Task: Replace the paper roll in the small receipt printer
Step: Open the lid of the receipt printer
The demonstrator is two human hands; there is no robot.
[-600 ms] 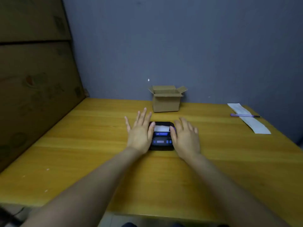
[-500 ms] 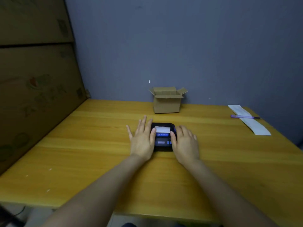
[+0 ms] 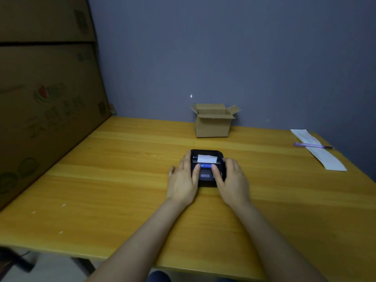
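Note:
A small black receipt printer (image 3: 207,171) sits in the middle of the yellow wooden table (image 3: 122,180). A short white strip of paper (image 3: 206,159) shows at its top slot. My left hand (image 3: 183,181) grips the printer's left side, thumb resting on its top face. My right hand (image 3: 234,181) grips the right side, thumb also on top near the blue panel. The printer's sides are hidden by my fingers.
A small open cardboard box (image 3: 213,121) stands at the back by the grey wall. A long white paper strip (image 3: 319,150) with a purple pen (image 3: 312,145) across it lies at the far right. Large cardboard sheets (image 3: 40,98) lean along the left side.
Both hands have closed in from lying flat beside the printer. Their fingers now wrap its sides and the thumbs rest on top.

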